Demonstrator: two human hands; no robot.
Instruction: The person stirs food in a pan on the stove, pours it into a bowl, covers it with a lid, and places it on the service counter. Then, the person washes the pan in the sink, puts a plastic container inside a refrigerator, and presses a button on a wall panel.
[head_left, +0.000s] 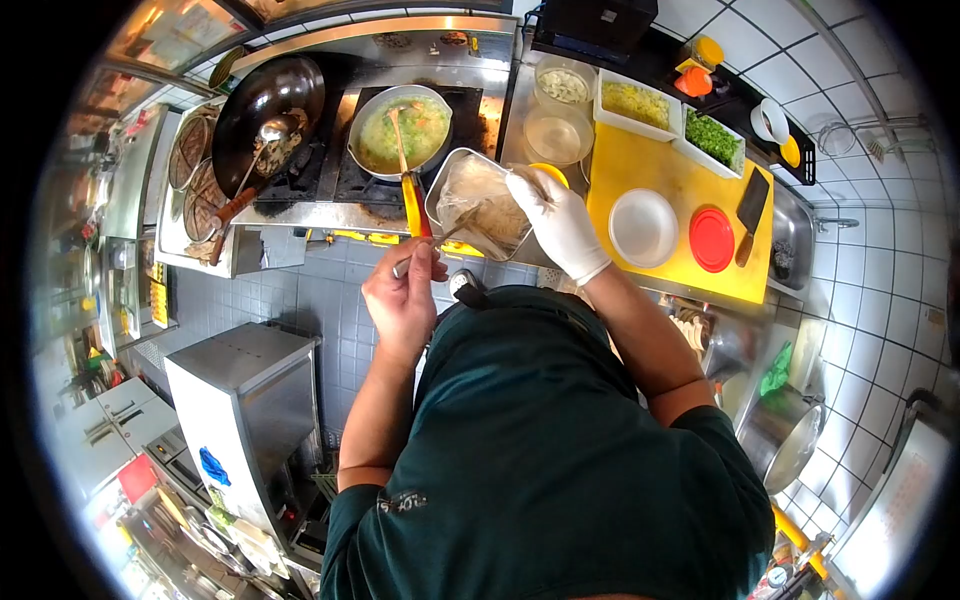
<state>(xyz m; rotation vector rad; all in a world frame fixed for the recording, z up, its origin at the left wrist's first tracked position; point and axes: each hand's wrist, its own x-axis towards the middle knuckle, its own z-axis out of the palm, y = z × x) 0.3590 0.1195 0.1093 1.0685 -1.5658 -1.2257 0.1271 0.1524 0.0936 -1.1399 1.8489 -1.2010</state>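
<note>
Left fingers (421,262) closed on spoon (455,228), gloved right fingers (530,196) gripping tray (497,251); suggest bracing tray level, spoon working clear of plastic (480,175).

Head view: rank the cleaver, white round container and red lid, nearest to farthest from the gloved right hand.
1. White round container: right of the right hand.
2. Red lid: right of the container.
3. Cleaver: right of the lid.
</note>
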